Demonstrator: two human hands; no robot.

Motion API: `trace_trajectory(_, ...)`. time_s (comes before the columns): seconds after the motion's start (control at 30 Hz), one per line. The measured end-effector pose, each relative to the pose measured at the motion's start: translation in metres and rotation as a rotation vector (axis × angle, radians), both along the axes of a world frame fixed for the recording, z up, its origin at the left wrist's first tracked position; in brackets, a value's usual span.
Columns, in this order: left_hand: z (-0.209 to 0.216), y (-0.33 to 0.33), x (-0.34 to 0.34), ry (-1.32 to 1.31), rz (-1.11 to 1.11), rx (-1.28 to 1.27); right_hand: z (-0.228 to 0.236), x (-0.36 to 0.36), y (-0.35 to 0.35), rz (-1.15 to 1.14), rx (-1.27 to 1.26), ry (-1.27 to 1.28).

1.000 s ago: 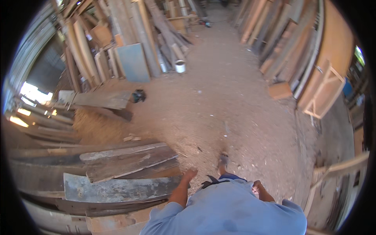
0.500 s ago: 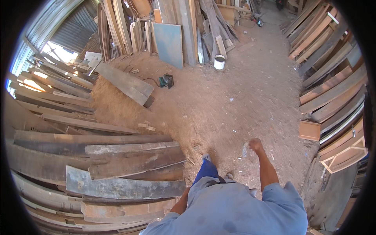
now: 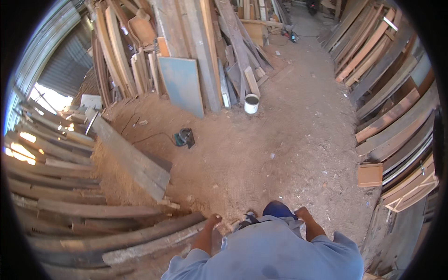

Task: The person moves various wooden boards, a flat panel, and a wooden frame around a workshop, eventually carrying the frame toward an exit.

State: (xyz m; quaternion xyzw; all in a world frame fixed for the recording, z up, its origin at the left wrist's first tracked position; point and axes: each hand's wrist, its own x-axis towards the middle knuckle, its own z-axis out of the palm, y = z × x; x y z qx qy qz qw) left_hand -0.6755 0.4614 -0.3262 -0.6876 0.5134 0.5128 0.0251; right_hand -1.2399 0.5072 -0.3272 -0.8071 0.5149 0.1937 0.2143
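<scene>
My left hand (image 3: 214,220) hangs at my left side with fingers loosely bent and a little apart, nothing visible in them. It is nearest to the end of a stack of weathered boards (image 3: 156,242). My right hand (image 3: 303,213) hangs beside my raised blue-clad knee (image 3: 278,209), its fingers loosely bent and seemingly holding nothing. Ahead on the dusty floor lies a green and dark power tool (image 3: 185,137) with its cord. To its left a wide grey plank (image 3: 133,156) slopes down over a sawdust heap.
Timber leans at the back, with a blue-grey panel (image 3: 183,85) in front. A white bucket (image 3: 251,104) stands beside it. More boards (image 3: 389,112) line the right, near a small brown wooden panel (image 3: 370,175). Wood scraps (image 3: 169,203) lie near the plank's lower end.
I have stepped forward, and the view has shifted. My left hand has swung forward from beside my hip. My right hand has swung back close to my leg; the other knee is raised.
</scene>
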Motion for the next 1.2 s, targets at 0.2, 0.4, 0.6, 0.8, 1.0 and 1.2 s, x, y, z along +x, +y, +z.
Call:
trace_trajectory(0.2, 0.022, -0.245, -0.001, 0.306, 0.459, -0.256, -0.014, -0.010, -0.089, -1.403, 0.587, -0.230)
trace_trajectory(0.4, 0.000, -0.333, -0.043, 0.525, 0.623, -0.085, -0.058, -0.052, -0.347, -0.893, 0.628, -0.025)
trace_trajectory(0.6, 0.004, -0.283, 0.008, 0.244, 0.257, -0.112, 0.077, 0.111, -0.660, -0.640, -0.065, -0.337)
trace_trajectory(0.8, 0.013, -0.319, 0.035, 0.157, 0.287, -0.109, 0.159, 0.266, -0.842, -0.580, -0.033, -0.568)
trace_trajectory(1.0, -0.004, -0.472, 0.093, 0.187, 0.145, -0.331, 0.061, 0.319, -0.936, -0.288, -0.038, -0.495)
trace_trajectory(1.2, 0.008, -0.622, 0.200, 0.146, 0.508, -0.306, 0.136, 0.390, -0.983, -0.326, 0.186, -0.432)
